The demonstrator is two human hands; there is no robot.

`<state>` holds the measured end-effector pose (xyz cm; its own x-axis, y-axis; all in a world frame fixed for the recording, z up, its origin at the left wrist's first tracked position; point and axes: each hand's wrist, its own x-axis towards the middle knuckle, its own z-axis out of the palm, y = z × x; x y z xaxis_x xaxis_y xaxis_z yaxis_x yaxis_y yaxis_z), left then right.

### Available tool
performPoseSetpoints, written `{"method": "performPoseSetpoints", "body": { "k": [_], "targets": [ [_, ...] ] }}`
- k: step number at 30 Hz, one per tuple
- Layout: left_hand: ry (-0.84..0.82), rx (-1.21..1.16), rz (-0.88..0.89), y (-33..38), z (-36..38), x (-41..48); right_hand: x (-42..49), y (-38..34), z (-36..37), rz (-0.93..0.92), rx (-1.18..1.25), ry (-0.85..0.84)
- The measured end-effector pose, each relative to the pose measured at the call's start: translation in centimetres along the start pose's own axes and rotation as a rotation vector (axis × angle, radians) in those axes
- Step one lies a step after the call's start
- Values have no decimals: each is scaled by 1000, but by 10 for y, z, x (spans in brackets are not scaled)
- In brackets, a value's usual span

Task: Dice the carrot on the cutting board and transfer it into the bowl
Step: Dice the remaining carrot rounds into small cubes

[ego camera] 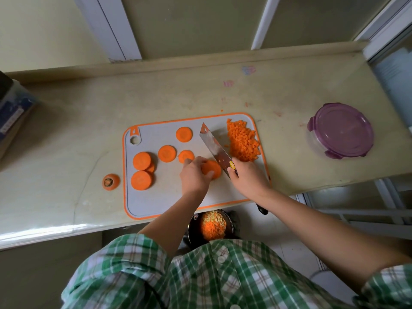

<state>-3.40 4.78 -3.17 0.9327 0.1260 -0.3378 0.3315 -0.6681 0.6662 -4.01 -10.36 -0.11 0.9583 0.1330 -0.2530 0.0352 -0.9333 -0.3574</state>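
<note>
Beyond the plaid shirt (223,275), left fingers (191,162) pinch a carrot slice (214,167) on the board (160,197); right fingers (233,173) grasp the knife (214,146).

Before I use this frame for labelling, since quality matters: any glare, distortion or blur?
Head view: wide-angle distortion bows the countertop; glare streaks its near left edge; the cutting board, carrot slices and diced carrot pile look sharp and evenly lit.

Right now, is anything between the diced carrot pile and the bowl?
Yes: the right hand and the knife it grips lie between the diced pile and the bowl below the near edge of the counter.
</note>
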Motion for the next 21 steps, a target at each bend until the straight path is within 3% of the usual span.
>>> {"method": "performPoseSetpoints", "body": {
  "k": [8, 21],
  "targets": [
    [2, 3, 5, 1, 1, 0, -9, -4, 5, -5, -8, 14],
    [58, -77, -155, 2, 9, 9, -9, -3, -2, -25, 22, 14]
  ]
}}
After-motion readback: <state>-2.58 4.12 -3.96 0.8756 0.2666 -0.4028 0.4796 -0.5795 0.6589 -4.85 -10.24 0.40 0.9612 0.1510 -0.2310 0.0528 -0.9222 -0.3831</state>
